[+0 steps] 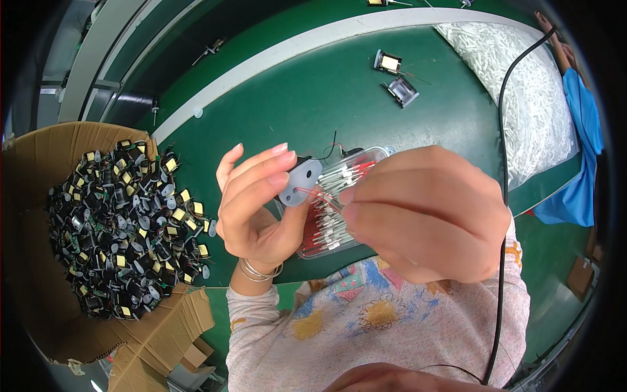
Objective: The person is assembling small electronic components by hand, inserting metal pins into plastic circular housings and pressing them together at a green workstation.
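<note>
My left hand (256, 208) holds a small part with a grey oval end cap (304, 178) between thumb and fingers, the cap facing right. Thin red wires (315, 193) run from a lower hole in the cap to my right hand (428, 212). That hand is closed, thumb and forefinger pinching the wires; its other fingers are curled and partly hidden. Beneath both hands lies a clear plastic tray (358, 250) of leads (330, 225) with red wires and white sleeves. A black wire (335, 142) sticks up behind the cap.
On the left stands a cardboard box (31, 189) heaped with small black, grey-capped modules (124, 228). Two loose modules (390, 62) (401, 91) lie on the green table (281, 98). A bag of white sleeves (516, 85) sits at the far right; a black cable (501, 163) hangs nearby.
</note>
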The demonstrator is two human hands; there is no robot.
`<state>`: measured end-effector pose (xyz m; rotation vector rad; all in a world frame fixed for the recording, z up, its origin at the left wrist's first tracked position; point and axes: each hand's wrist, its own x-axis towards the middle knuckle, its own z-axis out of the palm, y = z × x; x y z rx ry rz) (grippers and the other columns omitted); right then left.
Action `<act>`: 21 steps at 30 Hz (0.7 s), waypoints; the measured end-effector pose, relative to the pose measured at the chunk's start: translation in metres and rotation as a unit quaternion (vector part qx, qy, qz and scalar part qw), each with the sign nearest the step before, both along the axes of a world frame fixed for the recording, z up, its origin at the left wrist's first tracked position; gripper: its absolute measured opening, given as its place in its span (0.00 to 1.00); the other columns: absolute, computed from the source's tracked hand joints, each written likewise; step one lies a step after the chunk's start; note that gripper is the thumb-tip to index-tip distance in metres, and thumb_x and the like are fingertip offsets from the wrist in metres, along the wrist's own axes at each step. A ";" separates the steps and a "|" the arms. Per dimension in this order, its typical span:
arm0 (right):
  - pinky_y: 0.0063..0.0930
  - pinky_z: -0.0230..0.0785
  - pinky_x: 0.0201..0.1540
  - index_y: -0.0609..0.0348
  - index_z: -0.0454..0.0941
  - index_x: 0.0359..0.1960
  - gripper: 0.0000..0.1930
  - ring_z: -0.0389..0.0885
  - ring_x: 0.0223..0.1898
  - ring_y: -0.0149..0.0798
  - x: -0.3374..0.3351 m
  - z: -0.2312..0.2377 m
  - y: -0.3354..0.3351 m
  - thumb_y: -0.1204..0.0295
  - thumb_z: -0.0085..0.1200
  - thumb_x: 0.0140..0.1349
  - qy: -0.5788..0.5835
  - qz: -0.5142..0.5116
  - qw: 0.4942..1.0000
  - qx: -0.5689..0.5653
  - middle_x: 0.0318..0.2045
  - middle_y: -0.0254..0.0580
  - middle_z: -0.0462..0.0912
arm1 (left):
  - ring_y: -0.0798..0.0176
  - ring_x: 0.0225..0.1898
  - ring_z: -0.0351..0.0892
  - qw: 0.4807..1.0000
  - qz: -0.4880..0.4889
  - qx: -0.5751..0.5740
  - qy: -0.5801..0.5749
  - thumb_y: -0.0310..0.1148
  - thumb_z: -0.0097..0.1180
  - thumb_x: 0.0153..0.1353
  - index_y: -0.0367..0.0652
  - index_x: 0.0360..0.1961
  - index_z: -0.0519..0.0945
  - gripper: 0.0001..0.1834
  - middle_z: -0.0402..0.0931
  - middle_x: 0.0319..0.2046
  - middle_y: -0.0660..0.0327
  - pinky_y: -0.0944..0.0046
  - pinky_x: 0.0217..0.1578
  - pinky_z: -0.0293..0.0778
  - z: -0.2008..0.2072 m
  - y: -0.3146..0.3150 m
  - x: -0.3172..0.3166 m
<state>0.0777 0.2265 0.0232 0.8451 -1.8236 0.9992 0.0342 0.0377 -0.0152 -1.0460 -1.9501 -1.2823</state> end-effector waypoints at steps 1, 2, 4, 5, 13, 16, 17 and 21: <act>0.26 0.74 0.24 0.69 0.79 0.26 0.14 0.79 0.23 0.42 0.000 0.002 0.001 0.79 0.57 0.32 -0.005 0.005 1.000 0.008 0.25 0.50 0.80 | 0.55 0.40 0.80 1.000 0.001 0.002 -0.001 0.21 0.67 0.41 0.42 0.39 0.71 0.23 0.80 0.37 0.54 0.49 0.52 0.62 0.000 0.000 0.000; 0.26 0.74 0.24 0.69 0.79 0.26 0.14 0.79 0.23 0.42 0.000 0.002 0.001 0.78 0.57 0.31 -0.007 0.008 1.000 0.012 0.25 0.50 0.80 | 0.55 0.40 0.80 1.000 0.001 0.002 0.000 0.21 0.67 0.41 0.42 0.39 0.71 0.23 0.80 0.37 0.54 0.49 0.52 0.62 0.001 0.000 0.000; 0.27 0.74 0.25 0.69 0.79 0.26 0.14 0.79 0.23 0.42 -0.002 0.001 0.001 0.77 0.56 0.32 -0.001 0.009 1.000 0.014 0.25 0.50 0.80 | 0.54 0.40 0.80 1.000 0.003 -0.002 -0.005 0.21 0.67 0.40 0.42 0.38 0.72 0.22 0.80 0.37 0.54 0.48 0.52 0.62 0.002 0.000 0.001; 0.27 0.74 0.25 0.69 0.79 0.26 0.14 0.79 0.23 0.43 -0.002 0.001 0.001 0.77 0.56 0.32 0.003 0.008 1.000 0.013 0.25 0.50 0.80 | 0.54 0.40 0.80 1.000 0.002 -0.001 -0.004 0.21 0.67 0.40 0.42 0.38 0.72 0.22 0.80 0.37 0.54 0.48 0.52 0.62 0.002 0.000 0.000; 0.27 0.74 0.27 0.69 0.79 0.28 0.14 0.79 0.26 0.43 0.001 0.003 0.001 0.73 0.56 0.37 -0.011 0.011 1.000 0.022 0.28 0.50 0.80 | 0.55 0.39 0.81 1.000 0.009 -0.005 -0.001 0.21 0.67 0.40 0.42 0.37 0.72 0.21 0.80 0.36 0.54 0.50 0.50 0.63 0.002 0.000 0.001; 0.27 0.75 0.29 0.69 0.79 0.30 0.15 0.79 0.28 0.43 0.004 0.003 0.002 0.71 0.56 0.40 -0.015 0.012 0.999 0.032 0.30 0.51 0.80 | 0.55 0.39 0.81 1.000 0.003 -0.001 -0.004 0.21 0.67 0.41 0.41 0.39 0.71 0.23 0.80 0.36 0.53 0.52 0.49 0.63 0.002 0.000 0.002; 0.27 0.75 0.30 0.69 0.79 0.30 0.15 0.79 0.28 0.43 0.004 0.003 0.002 0.70 0.56 0.41 -0.018 0.012 0.999 0.037 0.30 0.51 0.80 | 0.55 0.39 0.81 1.000 0.003 -0.001 -0.004 0.21 0.67 0.41 0.41 0.39 0.71 0.23 0.80 0.36 0.53 0.52 0.49 0.63 0.002 0.000 0.002; 0.28 0.75 0.30 0.70 0.79 0.31 0.15 0.79 0.29 0.43 0.004 0.003 0.002 0.68 0.55 0.45 -0.013 0.008 0.999 0.038 0.31 0.52 0.80 | 0.56 0.38 0.81 1.000 0.004 -0.007 -0.003 0.21 0.67 0.41 0.41 0.40 0.69 0.24 0.80 0.37 0.52 0.52 0.49 0.64 0.003 -0.001 0.002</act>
